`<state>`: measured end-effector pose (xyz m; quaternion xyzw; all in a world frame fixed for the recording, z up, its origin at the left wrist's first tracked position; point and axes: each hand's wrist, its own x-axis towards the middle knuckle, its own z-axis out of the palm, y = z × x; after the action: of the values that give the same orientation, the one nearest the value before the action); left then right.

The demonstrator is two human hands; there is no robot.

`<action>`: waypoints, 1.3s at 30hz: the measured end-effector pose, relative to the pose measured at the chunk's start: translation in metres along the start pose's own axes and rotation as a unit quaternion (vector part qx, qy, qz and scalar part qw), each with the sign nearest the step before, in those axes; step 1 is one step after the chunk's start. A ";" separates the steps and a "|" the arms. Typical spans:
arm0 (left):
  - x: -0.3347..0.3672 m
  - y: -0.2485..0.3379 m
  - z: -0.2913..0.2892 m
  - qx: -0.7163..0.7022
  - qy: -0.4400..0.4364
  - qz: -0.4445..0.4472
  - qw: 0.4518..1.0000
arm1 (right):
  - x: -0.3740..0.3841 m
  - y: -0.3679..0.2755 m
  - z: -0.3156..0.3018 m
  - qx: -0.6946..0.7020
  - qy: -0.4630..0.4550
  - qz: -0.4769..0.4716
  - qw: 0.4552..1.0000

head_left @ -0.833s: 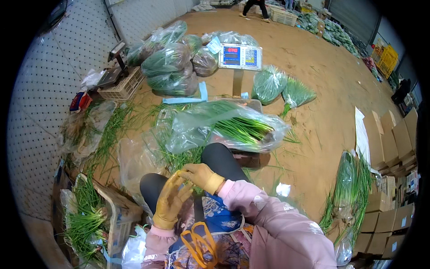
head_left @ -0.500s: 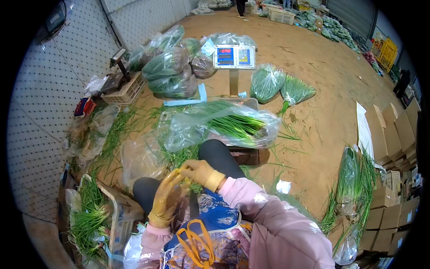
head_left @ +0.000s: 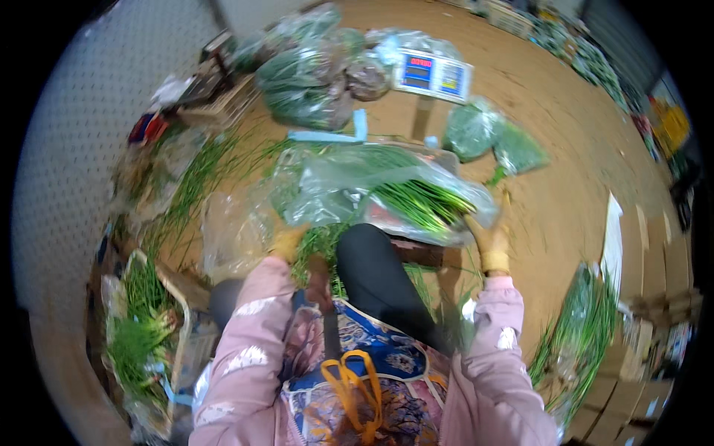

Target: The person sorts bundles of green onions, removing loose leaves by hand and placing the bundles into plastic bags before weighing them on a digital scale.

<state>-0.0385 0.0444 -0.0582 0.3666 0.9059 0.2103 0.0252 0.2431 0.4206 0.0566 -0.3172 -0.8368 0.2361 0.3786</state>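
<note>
A clear plastic bag [head_left: 335, 186] of green onions [head_left: 424, 201] lies across the pan of a scale just beyond my knees, with the cut white ends toward the right. My right hand [head_left: 491, 236], in a yellowish glove, is at the bag's right end with thumb and fingers apart, touching or nearly touching the plastic. My left hand [head_left: 287, 242], gloved alike, is low at the bag's left side, near loose green leaves [head_left: 320, 249] and a crumpled clear bag [head_left: 234, 230]. Its fingers are blurred. The scale's display [head_left: 433, 75] stands on a post behind the bag.
Filled bags of greens [head_left: 309, 85] are piled at the far left, and two more bundles [head_left: 476, 130] rest right of the display. A crate [head_left: 182, 293] with onions stands at my left. More onions [head_left: 576, 334] and cardboard boxes [head_left: 643, 253] are at the right.
My hands were together over my lap; now they are apart, the right out at the bag's right end and the left forward at its left side. The view has shifted and tilted.
</note>
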 end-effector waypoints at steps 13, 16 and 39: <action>0.141 0.084 -0.181 -0.692 0.191 0.041 0.695 | 0.201 -0.079 -0.016 0.263 -0.034 0.017 0.964; 0.149 0.044 -0.244 -0.701 0.293 -0.120 0.639 | 0.249 -0.146 0.019 0.088 -0.042 -0.242 0.965; -0.003 -0.057 -0.076 -0.580 0.375 -0.378 0.617 | 0.073 -0.180 0.252 0.367 -0.612 0.055 0.699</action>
<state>-0.0884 -0.0222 -0.0120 -0.2101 0.5849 0.7828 -0.0317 -0.0551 0.3098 0.0552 0.0159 -0.7120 0.6871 -0.1437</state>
